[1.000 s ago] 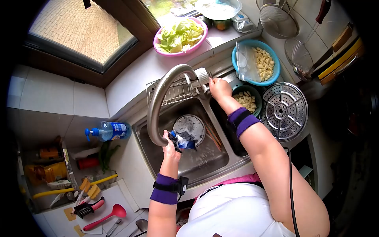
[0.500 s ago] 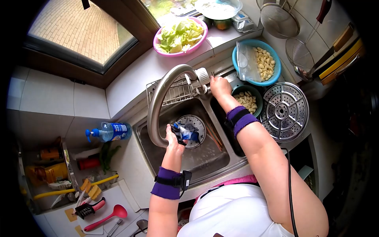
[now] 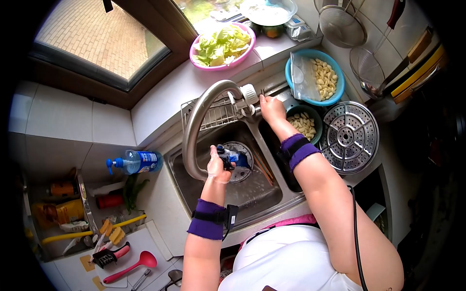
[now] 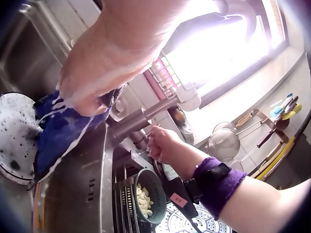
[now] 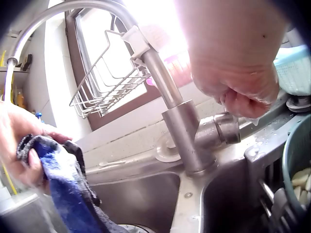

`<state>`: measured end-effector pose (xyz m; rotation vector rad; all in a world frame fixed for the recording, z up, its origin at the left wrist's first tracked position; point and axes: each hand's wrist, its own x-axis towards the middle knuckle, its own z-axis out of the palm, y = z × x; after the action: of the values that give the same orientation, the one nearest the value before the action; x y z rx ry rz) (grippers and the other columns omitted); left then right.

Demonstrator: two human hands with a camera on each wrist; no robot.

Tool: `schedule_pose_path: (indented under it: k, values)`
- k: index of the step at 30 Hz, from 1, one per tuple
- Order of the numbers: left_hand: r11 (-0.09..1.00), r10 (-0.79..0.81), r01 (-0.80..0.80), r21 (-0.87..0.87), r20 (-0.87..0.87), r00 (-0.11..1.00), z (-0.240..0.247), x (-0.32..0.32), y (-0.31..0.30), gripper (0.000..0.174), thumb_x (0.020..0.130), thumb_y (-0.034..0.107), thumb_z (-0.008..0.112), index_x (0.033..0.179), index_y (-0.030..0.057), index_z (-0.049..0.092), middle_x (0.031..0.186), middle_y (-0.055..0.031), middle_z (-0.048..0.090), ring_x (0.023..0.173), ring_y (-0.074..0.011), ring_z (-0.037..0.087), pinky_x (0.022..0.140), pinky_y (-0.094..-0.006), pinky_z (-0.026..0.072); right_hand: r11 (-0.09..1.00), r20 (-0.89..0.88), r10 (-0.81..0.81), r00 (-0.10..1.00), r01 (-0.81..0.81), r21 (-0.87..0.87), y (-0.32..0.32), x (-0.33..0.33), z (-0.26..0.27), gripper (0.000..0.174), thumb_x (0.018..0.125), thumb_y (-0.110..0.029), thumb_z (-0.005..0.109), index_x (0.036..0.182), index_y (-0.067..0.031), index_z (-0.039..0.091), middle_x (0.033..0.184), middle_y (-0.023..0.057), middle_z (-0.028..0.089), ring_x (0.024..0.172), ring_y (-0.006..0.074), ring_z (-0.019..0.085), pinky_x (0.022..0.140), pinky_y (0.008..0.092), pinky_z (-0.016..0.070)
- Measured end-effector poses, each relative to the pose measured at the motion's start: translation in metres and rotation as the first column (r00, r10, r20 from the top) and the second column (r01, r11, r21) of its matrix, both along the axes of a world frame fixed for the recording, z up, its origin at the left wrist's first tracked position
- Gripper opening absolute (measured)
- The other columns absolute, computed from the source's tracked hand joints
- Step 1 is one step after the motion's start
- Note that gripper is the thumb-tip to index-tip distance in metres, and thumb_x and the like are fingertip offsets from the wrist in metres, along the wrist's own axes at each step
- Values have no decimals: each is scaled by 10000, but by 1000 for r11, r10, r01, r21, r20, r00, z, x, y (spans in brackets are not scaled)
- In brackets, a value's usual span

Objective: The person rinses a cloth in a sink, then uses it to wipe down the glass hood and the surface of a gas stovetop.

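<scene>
My left hand holds a wet, sudsy blue and dark cloth over the left sink basin, beneath the curved metal faucet. In the right wrist view a stream of water falls from the spout onto this hand. The cloth hangs down from the fingers, and white foam streaks the wrist. My right hand is at the faucet's base, its curled fingers gripping the faucet handle, whose far end they hide. Under the cloth lies a round, pale, dark-speckled disc in the basin.
Chopsticks lie in the basin. To the right stand a green basket and a blue bowl, both with peeled garlic, and a steamer plate. A soap bottle is at left; a pink basin of leaves sits behind.
My left hand has moved up and slightly right with the cloth, turning it so the dark part bunches by the palm. The right hand stays at the faucet handle with barely any shift.
</scene>
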<state>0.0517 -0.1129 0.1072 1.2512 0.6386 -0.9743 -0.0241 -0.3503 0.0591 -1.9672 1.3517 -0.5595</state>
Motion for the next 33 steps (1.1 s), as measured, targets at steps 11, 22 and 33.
schedule_pose_path:
  k: [11, 22, 33]
  values:
    - [949, -295, 200, 244, 463, 836, -26, -6, 31, 150, 888, 219, 648, 949, 85, 617, 847, -39, 637, 662, -127, 606, 478, -293, 487, 913, 328, 196, 924, -294, 282, 155, -3, -7, 440, 946, -387, 535, 786, 8, 642, 769, 241, 634, 765, 409, 631, 670, 441, 480]
    - [920, 56, -8, -391, 112, 992, -46, 23, 98, 441, 966, 484, 474, 1187, 115, 568, 1171, -52, 618, 1075, -225, 608, 924, -399, 501, 650, 241, 585, 775, -625, 432, 237, 55, 6, 414, 923, -446, 511, 1181, -143, 625, 1173, 181, 628, 1087, 383, 594, 928, 451, 472]
    - [940, -276, 326, -97, 343, 898, -11, -5, 75, 242, 917, 212, 561, 1074, 38, 623, 1020, -114, 666, 920, -219, 658, 819, -365, 536, 537, 468, 672, 574, -813, 226, 176, -33, 17, 1014, 761, -517, 733, 1519, -101, 204, 1454, 225, 383, 1354, 412, 340, 1129, 463, 261]
